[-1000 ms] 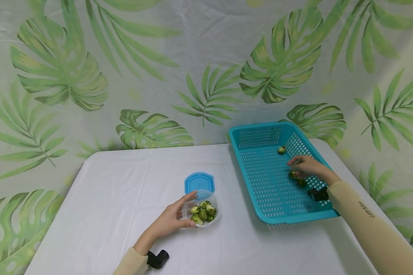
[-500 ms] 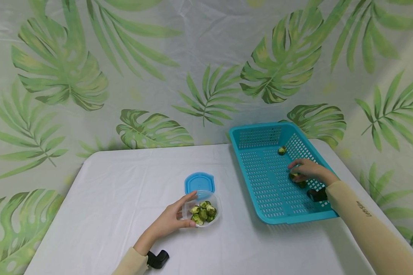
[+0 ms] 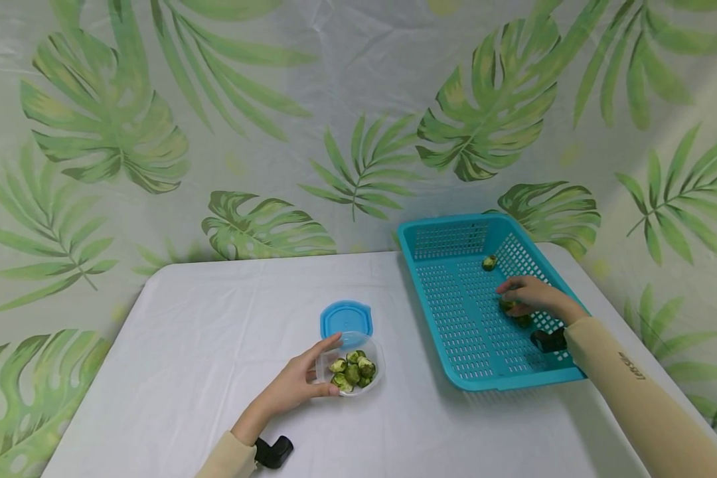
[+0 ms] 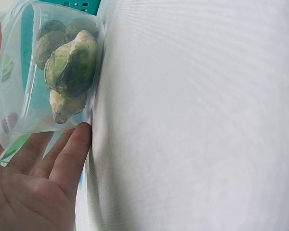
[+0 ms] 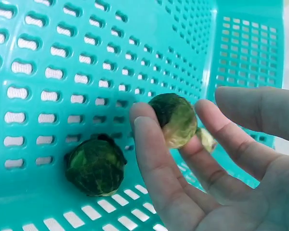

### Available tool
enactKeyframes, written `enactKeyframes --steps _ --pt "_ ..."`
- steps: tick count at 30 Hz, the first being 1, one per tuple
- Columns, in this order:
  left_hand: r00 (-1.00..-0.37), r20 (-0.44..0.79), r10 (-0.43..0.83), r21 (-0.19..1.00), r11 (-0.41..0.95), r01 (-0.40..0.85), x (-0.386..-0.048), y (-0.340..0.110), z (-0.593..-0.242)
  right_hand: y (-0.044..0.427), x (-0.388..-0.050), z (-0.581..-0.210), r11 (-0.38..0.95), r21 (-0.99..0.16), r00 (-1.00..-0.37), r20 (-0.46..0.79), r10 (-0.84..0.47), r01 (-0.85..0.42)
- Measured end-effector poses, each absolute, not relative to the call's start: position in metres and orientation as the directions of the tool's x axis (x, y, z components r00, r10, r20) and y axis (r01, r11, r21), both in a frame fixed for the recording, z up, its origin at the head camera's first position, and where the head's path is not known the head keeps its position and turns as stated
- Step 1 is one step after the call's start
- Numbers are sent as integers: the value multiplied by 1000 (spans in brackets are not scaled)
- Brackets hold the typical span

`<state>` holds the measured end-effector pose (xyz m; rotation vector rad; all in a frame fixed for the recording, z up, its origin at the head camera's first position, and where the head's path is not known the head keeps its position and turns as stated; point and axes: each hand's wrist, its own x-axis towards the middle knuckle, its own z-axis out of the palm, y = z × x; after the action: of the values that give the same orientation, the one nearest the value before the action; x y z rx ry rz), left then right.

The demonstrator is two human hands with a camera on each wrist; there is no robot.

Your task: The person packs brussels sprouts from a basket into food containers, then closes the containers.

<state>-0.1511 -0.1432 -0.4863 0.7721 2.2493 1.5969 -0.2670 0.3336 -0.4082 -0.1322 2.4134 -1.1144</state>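
Note:
My left hand [image 3: 299,382] holds a clear plastic container [image 3: 378,358] by its left side, thumb in front and fingers behind. Several Brussels sprouts [image 3: 351,372] lie inside it; through its wall they show in the left wrist view, with my left fingers [image 4: 72,161] against the plastic. Inside the turquoise basket [image 3: 454,372], my right hand [image 3: 534,295] has its fingers curled round one Brussels sprout [image 5: 176,120]. A darker sprout [image 5: 96,166] sits beside those fingers on the basket floor. Farther back in the basket lies another sprout [image 3: 488,263].
A blue lid [image 3: 346,317] lies on the white-covered table [image 3: 227,318], just behind the container. The basket's raised walls surround my right hand. A leaf-print sheet [image 3: 358,159] hangs behind the table.
My right hand has lowered slightly and closed round the sprout, which has shifted a little to the left. My left hand and the container stay in place.

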Motion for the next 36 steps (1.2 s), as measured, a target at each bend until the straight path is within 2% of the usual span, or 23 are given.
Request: enactKeyframes --steps 11,23,36 --pt "-818 95 567 925 253 283 -150 -143 -486 317 -262 -399 651 -759 -903 -301 -308 31" --pt "-823 89 561 925 260 277 -150 -143 -484 300 -254 -387 604 -796 -893 -239 -381 -44" --pt "-822 87 563 926 258 275 -150 -142 -483 275 -246 -376 517 -834 -873 -96 -479 -192"
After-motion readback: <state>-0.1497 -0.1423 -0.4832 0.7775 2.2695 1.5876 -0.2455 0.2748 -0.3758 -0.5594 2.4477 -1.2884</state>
